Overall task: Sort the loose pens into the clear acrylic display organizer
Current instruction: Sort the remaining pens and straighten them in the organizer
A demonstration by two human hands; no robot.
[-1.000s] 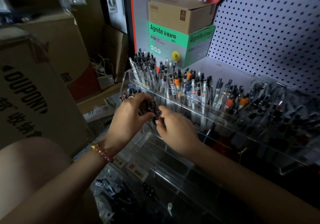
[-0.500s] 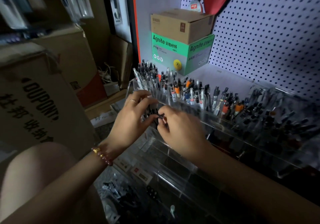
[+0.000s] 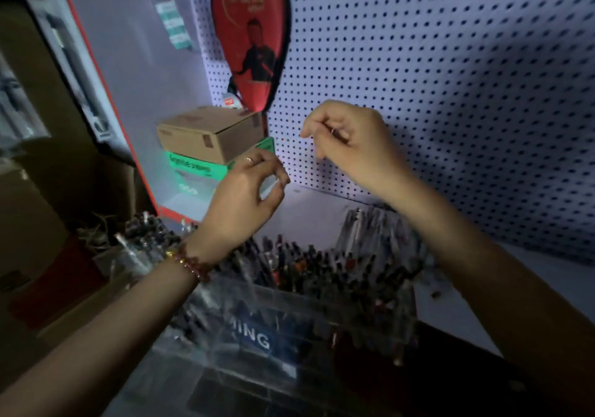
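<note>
Fingers [image 3: 268, 160] curled, L hand [image 3: 242, 202] & R hand [image 3: 355, 146] well above organizer [image 3: 322, 302] rim

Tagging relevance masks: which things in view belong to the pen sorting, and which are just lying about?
Job: clear acrylic organizer; pens standing in it; left hand and right hand, both above it.
Lying about: brown carton; green box under it; red racket cover; pegboard.
</note>
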